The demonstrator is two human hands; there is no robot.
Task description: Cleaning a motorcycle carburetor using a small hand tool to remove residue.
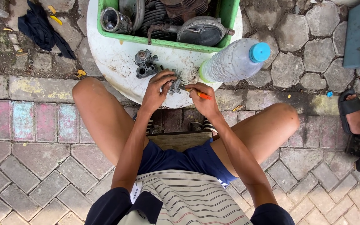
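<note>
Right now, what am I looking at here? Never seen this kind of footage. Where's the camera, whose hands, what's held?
There is one picture, from a camera on a seated person's head, looking down past their knees. No machine: two bare hands over a round white table. The left hand grips a small grey metal engine part. The right hand holds an orange-handled tool to it. On the table are another metal part, a clear bottle with a blue cap and a green tray of engine pieces. The sandalled foot at right is someone else's.

Left hand (157,89) grips carburetor part (175,85); right hand (203,99) holds screwdriver (204,96).
</note>
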